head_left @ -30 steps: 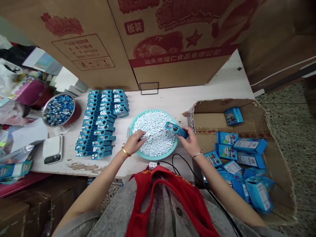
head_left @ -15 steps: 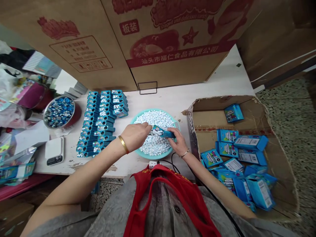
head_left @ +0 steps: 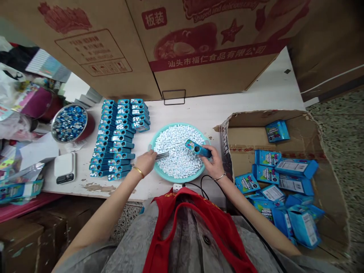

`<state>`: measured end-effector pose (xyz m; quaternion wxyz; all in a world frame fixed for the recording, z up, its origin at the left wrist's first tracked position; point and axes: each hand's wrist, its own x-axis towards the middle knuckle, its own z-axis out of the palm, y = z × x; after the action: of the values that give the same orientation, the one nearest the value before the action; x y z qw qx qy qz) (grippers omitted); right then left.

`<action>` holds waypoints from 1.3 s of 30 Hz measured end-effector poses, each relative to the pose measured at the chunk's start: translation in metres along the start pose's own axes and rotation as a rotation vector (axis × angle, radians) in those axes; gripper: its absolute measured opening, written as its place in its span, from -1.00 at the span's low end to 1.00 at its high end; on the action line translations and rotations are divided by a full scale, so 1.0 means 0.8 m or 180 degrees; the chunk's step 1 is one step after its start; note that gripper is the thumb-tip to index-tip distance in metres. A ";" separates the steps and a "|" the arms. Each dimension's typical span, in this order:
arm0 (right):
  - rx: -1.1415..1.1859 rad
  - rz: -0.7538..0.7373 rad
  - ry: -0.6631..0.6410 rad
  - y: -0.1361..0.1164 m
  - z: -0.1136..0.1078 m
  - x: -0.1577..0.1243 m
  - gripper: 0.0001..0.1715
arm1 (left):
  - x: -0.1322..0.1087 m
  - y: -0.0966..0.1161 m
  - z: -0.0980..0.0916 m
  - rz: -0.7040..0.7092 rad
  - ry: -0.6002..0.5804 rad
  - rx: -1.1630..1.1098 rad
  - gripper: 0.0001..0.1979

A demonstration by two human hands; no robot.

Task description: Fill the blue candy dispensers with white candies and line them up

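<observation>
A turquoise basin (head_left: 178, 180) full of small white and pale blue candies (head_left: 178, 136) stands in front of me. My left hand (head_left: 146, 162), at the basin's left rim, is closed on a small metal scoop (head_left: 162, 155), whose end reaches over the candies. My right hand (head_left: 215, 163) grips a small blue candy box (head_left: 196, 148) above the basin's right side. A dark round hole shows on the box's upward face. To the left stand several rows of similar blue boxes (head_left: 122, 139), some with white candies showing at their holes.
An open carton (head_left: 244, 138) with several blue packs (head_left: 295, 167) lies at right. Left are a bowl of shiny blue and silver pieces (head_left: 69, 123) and a white scale (head_left: 65, 165). A big carton (head_left: 113, 45) closes off the back. Black cables (head_left: 203, 187) run near the basin.
My left hand has drawn back leftward from the box to the basin's left rim, and the scoop now shows. My right hand has shifted slightly right with the box, turning its holed face up.
</observation>
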<state>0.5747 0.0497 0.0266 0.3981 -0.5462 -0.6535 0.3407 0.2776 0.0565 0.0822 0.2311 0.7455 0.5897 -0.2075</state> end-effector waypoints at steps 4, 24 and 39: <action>-0.0033 0.0188 0.0017 0.009 -0.001 0.000 -0.63 | 0.046 0.043 0.073 -0.0079 0.0235 -0.0735 -0.78; -0.0188 -0.0243 -0.0081 -0.013 -0.007 -0.002 -0.62 | -0.018 0.024 -0.052 0.1326 0.0738 -0.1182 -0.76; -0.0042 -0.0341 -0.0211 -0.015 0.015 -0.010 -0.58 | -0.059 0.088 -0.154 0.0942 0.0417 0.0642 -0.75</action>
<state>0.5591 0.0398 0.0308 0.3904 -0.5015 -0.6969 0.3324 0.3409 0.0784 0.2164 0.1443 0.8554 0.4636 -0.1803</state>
